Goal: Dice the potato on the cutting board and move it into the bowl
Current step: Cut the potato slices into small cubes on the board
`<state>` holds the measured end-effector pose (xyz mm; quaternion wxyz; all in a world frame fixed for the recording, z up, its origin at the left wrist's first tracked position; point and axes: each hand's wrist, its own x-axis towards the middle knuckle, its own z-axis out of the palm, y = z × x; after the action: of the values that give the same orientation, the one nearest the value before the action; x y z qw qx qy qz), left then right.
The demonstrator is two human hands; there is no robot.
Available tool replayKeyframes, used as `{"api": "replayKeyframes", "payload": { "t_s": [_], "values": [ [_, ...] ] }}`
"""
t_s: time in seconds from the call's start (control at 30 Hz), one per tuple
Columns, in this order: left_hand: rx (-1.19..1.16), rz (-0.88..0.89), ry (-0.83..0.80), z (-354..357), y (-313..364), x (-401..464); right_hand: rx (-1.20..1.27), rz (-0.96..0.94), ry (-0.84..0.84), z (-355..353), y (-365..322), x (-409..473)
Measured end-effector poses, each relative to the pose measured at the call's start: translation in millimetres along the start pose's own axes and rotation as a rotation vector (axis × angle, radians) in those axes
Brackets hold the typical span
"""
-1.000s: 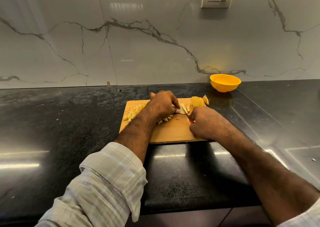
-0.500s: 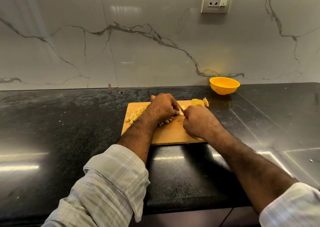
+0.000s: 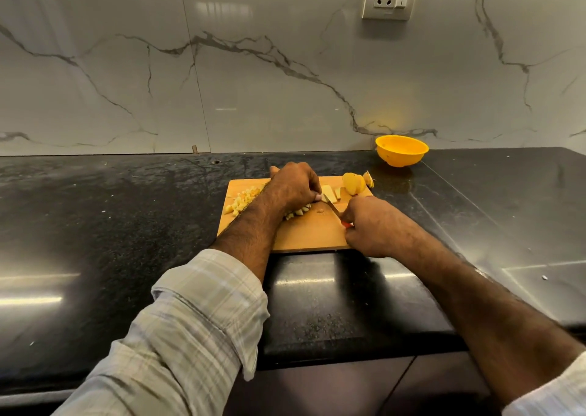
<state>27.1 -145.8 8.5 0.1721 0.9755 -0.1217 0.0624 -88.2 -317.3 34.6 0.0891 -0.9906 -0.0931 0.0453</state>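
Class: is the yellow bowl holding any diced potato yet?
No: the yellow bowl looks empty; the diced potato lies on the cutting board.

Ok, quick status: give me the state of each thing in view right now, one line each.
Left hand: fingers curled, pressing potato strips down on the board.
Right hand: grips the knife handle.
Knife: blade down on the board beside the strips.
Potato strips: uncut sticks.
Diced potato: piled on the board's left side.
Potato chunk: uncut, at the board's far right corner.
Cutting board: flat on the counter.
Bowl: upright; no potato visible inside.
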Motion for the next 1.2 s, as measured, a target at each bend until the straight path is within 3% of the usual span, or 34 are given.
{"api": "replayKeyframes", "payload": {
  "t_s": [0.33,1.2],
  "values": [
    [0.117,0.041,0.056,2.9,10.5,-1.6,-0.015,0.106,0.196,-5.0,29.4,5.9],
    [0.079,-0.145,0.159,20.7,22.6,8.2,0.277,0.077,0.218,10.3,45.0,14.5]
  ]
}}
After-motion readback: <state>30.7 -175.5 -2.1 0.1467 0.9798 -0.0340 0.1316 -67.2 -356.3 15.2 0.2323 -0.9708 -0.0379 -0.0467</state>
